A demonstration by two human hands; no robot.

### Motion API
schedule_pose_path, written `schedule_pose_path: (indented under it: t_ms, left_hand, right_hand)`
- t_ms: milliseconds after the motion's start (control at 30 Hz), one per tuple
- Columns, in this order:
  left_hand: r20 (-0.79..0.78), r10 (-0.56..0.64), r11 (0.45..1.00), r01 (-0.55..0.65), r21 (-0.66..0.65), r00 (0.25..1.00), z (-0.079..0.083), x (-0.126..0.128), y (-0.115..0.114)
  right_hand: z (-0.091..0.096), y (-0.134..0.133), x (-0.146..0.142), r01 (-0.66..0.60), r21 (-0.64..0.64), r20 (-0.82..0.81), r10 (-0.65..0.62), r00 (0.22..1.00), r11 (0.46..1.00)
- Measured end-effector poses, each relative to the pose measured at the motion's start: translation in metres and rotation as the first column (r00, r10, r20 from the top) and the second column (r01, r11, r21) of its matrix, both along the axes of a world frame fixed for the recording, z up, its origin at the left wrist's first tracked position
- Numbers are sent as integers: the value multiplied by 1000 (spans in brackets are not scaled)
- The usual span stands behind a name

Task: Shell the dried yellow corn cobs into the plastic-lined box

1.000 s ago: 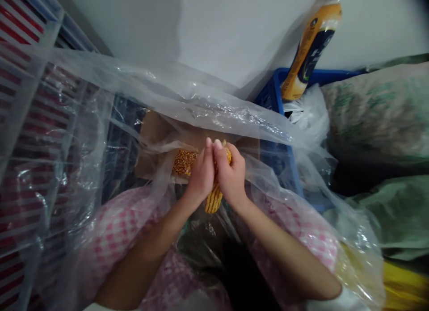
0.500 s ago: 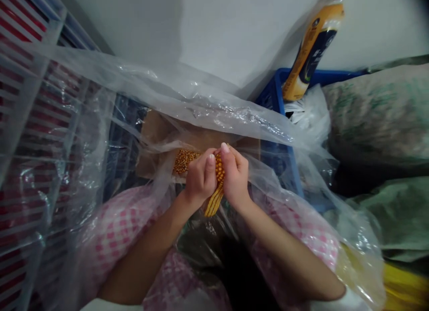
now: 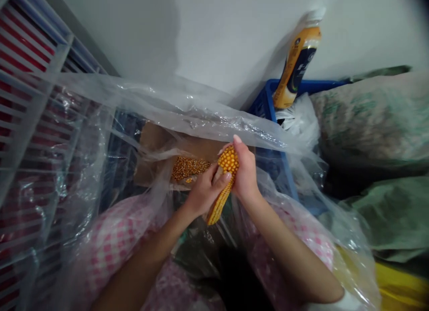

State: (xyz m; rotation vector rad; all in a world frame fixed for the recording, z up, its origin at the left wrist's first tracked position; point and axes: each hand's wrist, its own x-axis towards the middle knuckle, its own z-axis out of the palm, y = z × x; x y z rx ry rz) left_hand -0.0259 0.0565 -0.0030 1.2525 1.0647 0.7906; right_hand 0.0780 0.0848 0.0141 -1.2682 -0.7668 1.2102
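Observation:
A yellow ear of corn (image 3: 224, 192) slants between my two hands, its thick end up and away from me. My left hand (image 3: 206, 190) is closed around its left side, the thumb lying across the kernels. On the other side my right hand (image 3: 245, 168) grips the upper part, thumb pointing up. Part of the ear's left side shows pale, without kernels. Behind my left hand, loose corn kernels (image 3: 189, 167) lie in a cardboard box (image 3: 154, 139). A clear plastic sheet (image 3: 201, 119) hangs around the box and over my lap.
At the right stands a blue crate (image 3: 268, 96) with an orange bottle (image 3: 295, 69) and a white plastic bag (image 3: 303, 123). Beyond it lie a full woven sack (image 3: 372, 119) and a green bag (image 3: 392, 212). A slatted rack (image 3: 33, 92) rises at the left, near the wall (image 3: 208, 34).
My left hand has shifted lower on the ear, and my hands have spread slightly, so more of the corn shows. The whole view has tilted a little, with the bottle lower in it.

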Motion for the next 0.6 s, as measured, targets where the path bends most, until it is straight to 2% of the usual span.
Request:
schedule_pose_path:
  t_ms: [200,300,367,500,600]
  left_hand:
    - [-91,157,986,-150,71,983,-7,8,-16]
    - [-136,166,982,-151,111,977,-7,7,-20]
    - [-102,169,981,-158,110,980,-6,6,-20]
    - [28,183,983,-183,-21,983,0,8,-16]
    - [-3,211,973,-210,-94,978,3,9,-14]
  right_hand:
    - [-2,0,-4,-98,-92,-82,91,993,991]
    - [-2,1,-4,-133,-107,-132,119,984,985]
    - [-2,2,-3,-152,-105,-158,135,978,983]
    - [-2,1,-5,-165,-97,-201,143,969,982]
    - [-4,0,-7,-179,-104,-192,157,969,978]
